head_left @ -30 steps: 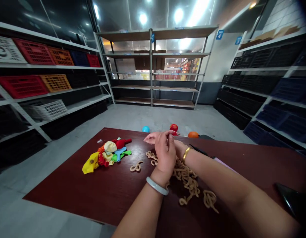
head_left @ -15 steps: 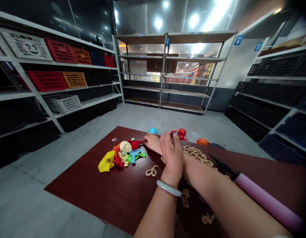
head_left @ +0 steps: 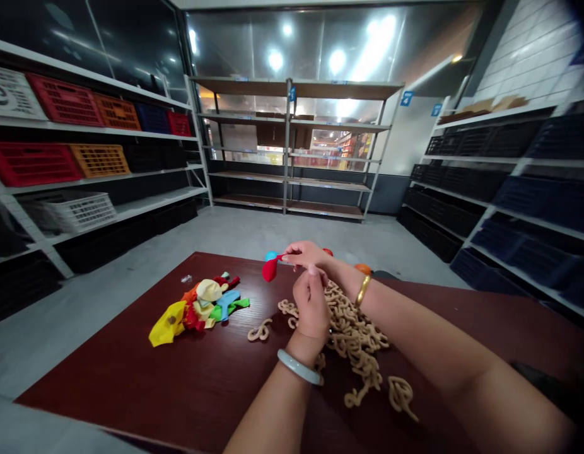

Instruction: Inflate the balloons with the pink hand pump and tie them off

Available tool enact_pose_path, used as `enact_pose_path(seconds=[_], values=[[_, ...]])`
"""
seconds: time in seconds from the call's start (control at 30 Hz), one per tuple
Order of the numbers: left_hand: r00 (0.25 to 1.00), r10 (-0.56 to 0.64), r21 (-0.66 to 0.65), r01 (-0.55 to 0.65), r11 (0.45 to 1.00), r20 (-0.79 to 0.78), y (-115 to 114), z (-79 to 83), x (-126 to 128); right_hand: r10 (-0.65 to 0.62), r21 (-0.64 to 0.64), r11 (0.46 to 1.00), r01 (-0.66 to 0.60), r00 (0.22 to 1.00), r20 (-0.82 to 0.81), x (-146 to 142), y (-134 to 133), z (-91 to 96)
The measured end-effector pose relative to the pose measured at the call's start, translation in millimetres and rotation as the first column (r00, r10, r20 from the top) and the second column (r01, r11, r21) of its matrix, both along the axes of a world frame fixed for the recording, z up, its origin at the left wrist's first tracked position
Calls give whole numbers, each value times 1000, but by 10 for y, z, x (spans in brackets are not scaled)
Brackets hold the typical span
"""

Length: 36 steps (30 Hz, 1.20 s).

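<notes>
While your right hand (head_left: 305, 253) has a limp red balloon (head_left: 270, 270) pinched by the neck, over the table (head_left: 192, 384) near its far edge, your left hand (head_left: 313, 306) sits just below with curled fingers, and honestly I can't tell if it's gripping anything. Also in that head view, a heap of deflated balloons (head_left: 209, 291) lies off to the left, with squiggly tan strands (head_left: 358, 337) piled beside your left hand.
</notes>
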State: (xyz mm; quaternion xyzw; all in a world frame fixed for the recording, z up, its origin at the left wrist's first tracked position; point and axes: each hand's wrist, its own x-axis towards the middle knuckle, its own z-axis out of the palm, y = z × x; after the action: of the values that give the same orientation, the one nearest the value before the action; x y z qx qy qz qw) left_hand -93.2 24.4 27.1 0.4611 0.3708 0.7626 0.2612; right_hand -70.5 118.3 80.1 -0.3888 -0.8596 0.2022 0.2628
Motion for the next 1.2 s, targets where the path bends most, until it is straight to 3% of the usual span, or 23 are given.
enact_pose_path(seconds=[0.07,0.2,0.3,0.37,0.43,0.5,0.6,0.7,0.73,0.8,0.87,0.93,1.1,1.2], values=[[984,-124,-148,142,979,127,44,-47,98,29,-31,999,-29,1000,7,268,70,79],[887,-263,-353,402,845,380,137,-101,224,-19,194,981,6,998,65,842,-62,53],[727,-369,-327,622,712,580,137,-98,290,-46,407,913,-23,986,160,1188,-287,-40],[587,-428,-248,743,622,687,113,-102,340,-34,442,895,-67,976,217,1349,-435,-106],[487,-444,-183,801,570,752,92,-125,387,-6,445,889,-103,972,236,1453,-549,-177],[451,-408,-158,800,579,794,84,-160,418,15,446,889,-103,981,195,1518,-618,-247],[456,-325,-176,763,622,828,100,-191,416,31,437,897,-65,996,84,1632,-661,-310],[465,-285,-181,730,659,838,122,-159,365,-131,385,916,113,991,20,1891,-706,-278],[468,-277,-176,716,675,839,127,-139,344,-242,345,915,211,969,51,2014,-730,-252],[479,-271,-166,688,706,835,137,-100,303,-405,235,908,346,867,290,2279,-789,-204],[489,-275,-157,673,723,828,146,-69,269,-334,86,932,353,739,585,2511,-856,-183],[493,-271,-156,664,731,827,156,-47,241,-266,-26,913,407,644,717,2663,-918,-203],[458,-227,-140,639,757,859,201,-16,169,-236,-100,882,460,615,753,2769,-930,-346],[435,-214,-118,618,777,874,243,-35,110,-391,70,884,463,648,654,2755,-842,-415]])
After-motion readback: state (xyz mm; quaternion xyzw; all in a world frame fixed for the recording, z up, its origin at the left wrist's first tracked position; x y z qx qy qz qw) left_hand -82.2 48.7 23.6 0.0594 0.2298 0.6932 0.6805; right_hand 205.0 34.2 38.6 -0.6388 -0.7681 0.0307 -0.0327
